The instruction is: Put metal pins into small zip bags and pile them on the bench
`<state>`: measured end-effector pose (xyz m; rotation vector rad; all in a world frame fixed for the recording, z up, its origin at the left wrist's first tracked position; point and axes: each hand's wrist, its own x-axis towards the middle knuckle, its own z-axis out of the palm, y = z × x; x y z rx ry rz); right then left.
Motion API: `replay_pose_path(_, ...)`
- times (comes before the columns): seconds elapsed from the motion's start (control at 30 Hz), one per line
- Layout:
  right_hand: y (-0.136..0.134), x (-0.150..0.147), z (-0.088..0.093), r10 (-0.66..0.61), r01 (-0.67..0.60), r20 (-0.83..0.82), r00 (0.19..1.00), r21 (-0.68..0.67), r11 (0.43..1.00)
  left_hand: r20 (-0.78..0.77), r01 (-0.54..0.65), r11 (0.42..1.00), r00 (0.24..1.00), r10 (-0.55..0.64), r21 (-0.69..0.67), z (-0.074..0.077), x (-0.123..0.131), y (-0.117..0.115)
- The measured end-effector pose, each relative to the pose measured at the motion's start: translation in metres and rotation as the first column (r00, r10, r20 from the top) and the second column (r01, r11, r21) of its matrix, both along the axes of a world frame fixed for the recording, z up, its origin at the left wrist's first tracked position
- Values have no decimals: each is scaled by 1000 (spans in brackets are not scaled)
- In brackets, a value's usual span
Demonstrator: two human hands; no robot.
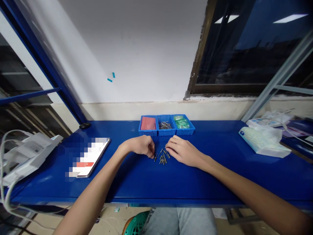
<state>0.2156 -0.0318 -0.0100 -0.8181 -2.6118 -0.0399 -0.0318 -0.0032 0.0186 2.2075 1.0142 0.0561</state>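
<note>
Slim metal pins point(163, 158), one end thicker, loosely fanned, on blue tabletop point(156, 182)

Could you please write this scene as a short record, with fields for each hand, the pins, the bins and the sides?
Left hand: fingers bent down beside the pins; grip unclear
Right hand: palm down, at the pins' right edge
Pins: loose on the blue table, between the hands
Left bin: red stack
Middle bin: small metal pieces
Right bin: green packets
Left side: phone
Right side: tissue pack

There are 2 hands point(143, 145) point(181, 150), 3 blue bins point(166, 132), 1 phone point(94, 158) and 2 teal wall strips point(113, 75).
</note>
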Motion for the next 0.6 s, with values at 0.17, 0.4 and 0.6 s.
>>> replay_pose_path(0.17, 1, -1, -1, 24, -24, -25, 999, 17, 1000, 45, -12, 997, 999, 8, 73, -3, -1, 2)
replay_pose_path(0.4, 0, -3, 0, -45, 46, -101, 994, 8, 999, 348, -158, 964, 934, 76, 213, -10, 15, 1)
replay_pose_path(0.6, 3, -2, -5, -161, 153, -168, 973, -57, 987, 598, -353, 896, 790, 130, 270, -25, 39, -5)
